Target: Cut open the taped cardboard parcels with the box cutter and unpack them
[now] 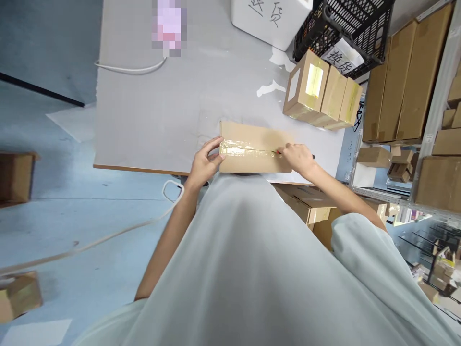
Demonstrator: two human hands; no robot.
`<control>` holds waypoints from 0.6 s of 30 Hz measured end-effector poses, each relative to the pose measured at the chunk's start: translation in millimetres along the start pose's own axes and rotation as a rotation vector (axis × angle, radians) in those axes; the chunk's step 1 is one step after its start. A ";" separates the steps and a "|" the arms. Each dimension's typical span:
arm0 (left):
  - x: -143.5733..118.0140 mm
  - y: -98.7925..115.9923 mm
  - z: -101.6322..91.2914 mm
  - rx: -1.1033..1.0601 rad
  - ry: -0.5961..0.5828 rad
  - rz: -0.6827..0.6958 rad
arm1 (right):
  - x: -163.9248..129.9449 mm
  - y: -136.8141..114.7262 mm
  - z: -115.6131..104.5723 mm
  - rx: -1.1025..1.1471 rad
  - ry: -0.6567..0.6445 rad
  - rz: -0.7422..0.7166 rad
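Note:
A long cardboard box (248, 163) with clear tape along its top lies at the table's near edge, close against my body. A dark slit line runs along the taped seam. My left hand (207, 161) grips the box's left end, fingers bent over its edge. At the right part of the seam, my right hand (298, 157) is closed around a box cutter (313, 156). Only a small orange-red bit and the dark tail end of the cutter show; the rest is hidden in the fist.
Three taped cartons (322, 93) stand in a row at the table's right. Behind them are a white bin (268, 19) and a black plastic crate (345, 33). A white cable (133, 71) lies at the far left of the grey table (151, 120). Shelves with boxes (437, 185) stand right.

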State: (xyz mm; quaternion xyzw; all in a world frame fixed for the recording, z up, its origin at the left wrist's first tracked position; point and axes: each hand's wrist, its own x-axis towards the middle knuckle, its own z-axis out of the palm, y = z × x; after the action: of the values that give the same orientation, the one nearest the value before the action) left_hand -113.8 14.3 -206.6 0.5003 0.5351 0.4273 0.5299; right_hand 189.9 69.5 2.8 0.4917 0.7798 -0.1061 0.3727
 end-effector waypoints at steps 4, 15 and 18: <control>4.7 15.1 15.7 0.202 0.121 0.040 | -7.9 24.6 23.7 0.055 -0.009 -0.009; 32.4 60.8 20.4 0.553 0.210 0.021 | 2.5 -16.6 29.1 0.276 0.108 -0.117; 29.6 55.6 21.2 0.588 0.231 0.037 | -8.4 -1.7 41.7 0.295 0.076 -0.034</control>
State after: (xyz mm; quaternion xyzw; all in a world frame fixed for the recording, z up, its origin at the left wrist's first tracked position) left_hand -86.3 49.5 -157.4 0.5900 0.6829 0.3181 0.2905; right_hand 210.3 40.7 -21.0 0.5314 0.7776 -0.2071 0.2647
